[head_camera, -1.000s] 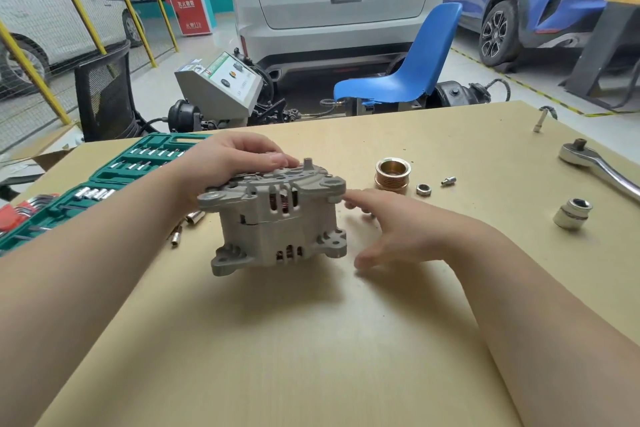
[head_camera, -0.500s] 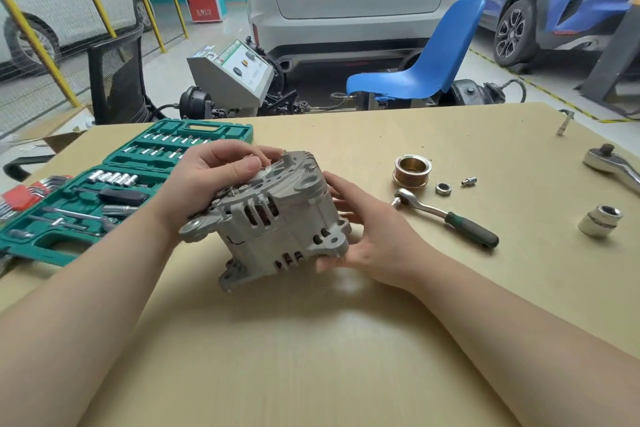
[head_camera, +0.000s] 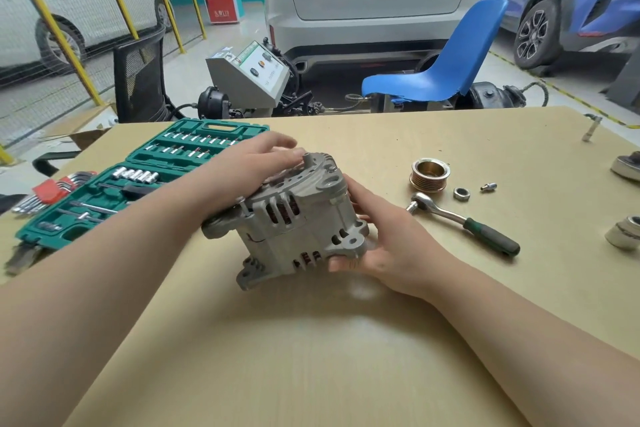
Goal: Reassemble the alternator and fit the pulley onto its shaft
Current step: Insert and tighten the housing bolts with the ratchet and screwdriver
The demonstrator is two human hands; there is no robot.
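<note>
Grey cast aluminium, the alternator (head_camera: 294,218) is tipped over near the middle of the table (head_camera: 311,357), only its lower lug corner looking to touch the top. The left hand (head_camera: 249,166) lies over its upper end, fingers curled onto the casting; the right hand (head_camera: 381,236) cups the far side from below, thumb under the mounting ear. To do this turn well, I would keep both hands wrapped on solid housing, not on the vents, and roll it slowly until the shaft end faces up and sits steady. Just right of it wait the pulley (head_camera: 429,175), nut (head_camera: 461,193) and ratchet (head_camera: 464,222); the socket case (head_camera: 138,180) lies left.
</note>
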